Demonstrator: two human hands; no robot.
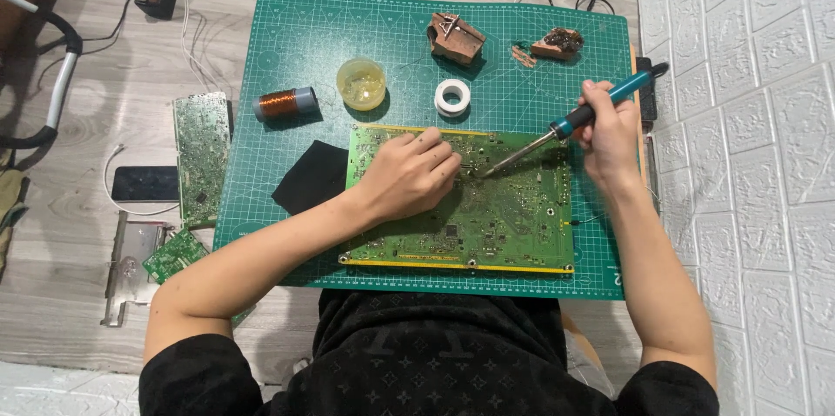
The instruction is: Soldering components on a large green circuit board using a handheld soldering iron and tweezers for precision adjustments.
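On the green cutting mat (287, 42), the large green circuit board (513, 225) was pinned at centre by the left hand (409, 174), fingers curled, while a soldering iron (581, 113), clenched in the right hand (609, 133) at three o'clock, was judged mid-joint, steadiness needed.

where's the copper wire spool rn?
In the head view, the copper wire spool lies on its side at the left of the green cutting mat, just left of the yellow round tub and above the black cloth.
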